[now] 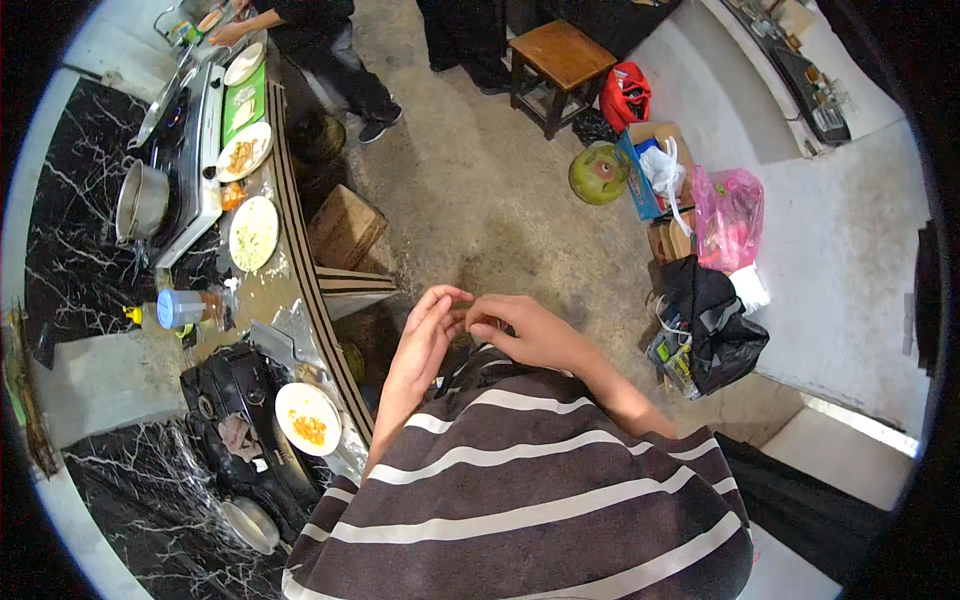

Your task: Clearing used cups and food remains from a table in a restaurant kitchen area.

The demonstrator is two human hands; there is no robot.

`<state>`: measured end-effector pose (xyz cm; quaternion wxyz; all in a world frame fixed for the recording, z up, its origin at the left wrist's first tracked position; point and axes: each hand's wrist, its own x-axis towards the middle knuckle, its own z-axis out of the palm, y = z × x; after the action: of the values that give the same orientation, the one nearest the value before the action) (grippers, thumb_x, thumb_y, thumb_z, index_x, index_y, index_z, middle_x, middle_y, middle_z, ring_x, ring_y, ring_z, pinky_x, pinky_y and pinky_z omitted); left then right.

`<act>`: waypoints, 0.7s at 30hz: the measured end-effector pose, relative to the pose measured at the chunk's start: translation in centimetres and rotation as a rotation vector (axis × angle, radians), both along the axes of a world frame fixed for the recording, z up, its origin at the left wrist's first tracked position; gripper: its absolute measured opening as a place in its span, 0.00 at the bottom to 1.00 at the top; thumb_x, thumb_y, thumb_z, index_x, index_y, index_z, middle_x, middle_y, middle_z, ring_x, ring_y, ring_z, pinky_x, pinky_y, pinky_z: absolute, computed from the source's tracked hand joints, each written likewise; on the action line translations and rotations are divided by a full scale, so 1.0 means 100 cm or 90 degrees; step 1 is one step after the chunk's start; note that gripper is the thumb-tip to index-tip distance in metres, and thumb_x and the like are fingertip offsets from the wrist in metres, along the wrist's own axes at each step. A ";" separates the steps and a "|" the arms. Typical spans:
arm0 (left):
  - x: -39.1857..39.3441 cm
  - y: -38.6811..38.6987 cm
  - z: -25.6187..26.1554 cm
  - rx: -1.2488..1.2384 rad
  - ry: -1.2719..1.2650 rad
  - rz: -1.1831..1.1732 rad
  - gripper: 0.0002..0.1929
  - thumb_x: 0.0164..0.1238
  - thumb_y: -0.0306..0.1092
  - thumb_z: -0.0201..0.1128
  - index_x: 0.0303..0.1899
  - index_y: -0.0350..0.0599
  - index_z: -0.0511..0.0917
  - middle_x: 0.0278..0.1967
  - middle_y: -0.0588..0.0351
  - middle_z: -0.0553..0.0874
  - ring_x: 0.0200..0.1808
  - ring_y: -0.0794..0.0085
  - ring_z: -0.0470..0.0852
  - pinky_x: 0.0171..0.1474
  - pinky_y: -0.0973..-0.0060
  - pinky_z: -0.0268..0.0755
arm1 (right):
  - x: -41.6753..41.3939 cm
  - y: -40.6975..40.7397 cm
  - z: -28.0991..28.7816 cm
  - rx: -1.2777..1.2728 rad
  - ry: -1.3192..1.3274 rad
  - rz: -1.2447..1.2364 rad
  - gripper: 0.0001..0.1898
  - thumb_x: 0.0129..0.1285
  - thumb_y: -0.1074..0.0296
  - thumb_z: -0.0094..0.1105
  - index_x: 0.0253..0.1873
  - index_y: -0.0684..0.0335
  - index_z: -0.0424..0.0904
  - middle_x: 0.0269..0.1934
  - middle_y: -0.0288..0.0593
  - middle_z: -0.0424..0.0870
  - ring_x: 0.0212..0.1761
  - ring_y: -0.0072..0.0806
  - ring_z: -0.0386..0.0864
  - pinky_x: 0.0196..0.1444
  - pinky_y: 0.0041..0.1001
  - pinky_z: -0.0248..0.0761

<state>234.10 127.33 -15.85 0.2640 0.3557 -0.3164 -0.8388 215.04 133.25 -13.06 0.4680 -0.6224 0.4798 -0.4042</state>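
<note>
In front of my striped top, my left hand (pixel 424 337) and my right hand (pixel 532 330) are raised close together over the concrete floor. The left fingers point up and are slightly bent. My right fingers curl toward the left fingertips, with a gap between thumb and fingers; I see no object in either hand. To the left runs a counter with a striped edge (pixel 304 225). It bears a plate of shredded pale-green food (pixel 253 234) and, nearer me, a plate (pixel 289 405) with chopped orange pieces (pixel 307 427).
Along the counter are a metal pot (pixel 142 201), a black stove (pixel 247 397), a frying pan (pixel 251 525) and a green cutting board (pixel 255 82). Another person's hand (pixel 229 34) works at its far end. Rightward stand a wooden stool (pixel 562 54), a green gas cylinder (pixel 592 180) and a pink bag (pixel 727 217).
</note>
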 end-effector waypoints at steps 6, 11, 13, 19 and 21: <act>-0.010 -0.015 -0.008 0.003 0.000 -0.034 0.12 0.81 0.41 0.51 0.53 0.44 0.73 0.52 0.54 0.81 0.50 0.71 0.81 0.55 0.71 0.70 | -0.003 0.002 -0.008 0.007 -0.015 -0.015 0.06 0.68 0.71 0.57 0.45 0.67 0.76 0.36 0.48 0.81 0.39 0.39 0.81 0.43 0.34 0.72; -0.037 -0.025 -0.007 0.026 0.074 -0.063 0.25 0.84 0.50 0.43 0.34 0.41 0.78 0.50 0.51 0.82 0.49 0.67 0.81 0.56 0.66 0.71 | -0.034 0.007 -0.007 -0.001 0.007 -0.043 0.06 0.68 0.72 0.56 0.45 0.66 0.76 0.37 0.47 0.81 0.39 0.41 0.81 0.45 0.35 0.72; -0.055 -0.030 -0.012 0.014 0.077 -0.067 0.25 0.84 0.50 0.43 0.31 0.41 0.78 0.50 0.50 0.82 0.49 0.67 0.81 0.57 0.66 0.71 | -0.052 0.008 -0.005 -0.030 0.023 -0.050 0.06 0.68 0.72 0.56 0.45 0.66 0.76 0.37 0.47 0.81 0.40 0.42 0.81 0.45 0.35 0.72; -0.132 -0.030 -0.004 -0.020 -0.009 -0.125 0.15 0.81 0.40 0.51 0.57 0.42 0.71 0.51 0.53 0.81 0.50 0.70 0.82 0.54 0.71 0.75 | -0.114 0.019 -0.015 -0.046 0.003 -0.127 0.06 0.69 0.71 0.54 0.46 0.65 0.77 0.40 0.49 0.82 0.42 0.44 0.81 0.45 0.37 0.72; -0.152 -0.032 -0.009 0.000 -0.007 -0.162 0.15 0.81 0.41 0.51 0.57 0.42 0.72 0.51 0.53 0.81 0.50 0.69 0.82 0.55 0.71 0.75 | -0.135 0.025 -0.021 -0.046 0.025 -0.173 0.06 0.69 0.71 0.54 0.46 0.65 0.77 0.41 0.49 0.82 0.42 0.45 0.81 0.45 0.37 0.72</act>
<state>218.92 124.11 -16.79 0.1538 0.3170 -0.3607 -0.8636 201.58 135.75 -15.18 0.3767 -0.5759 0.5540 -0.4685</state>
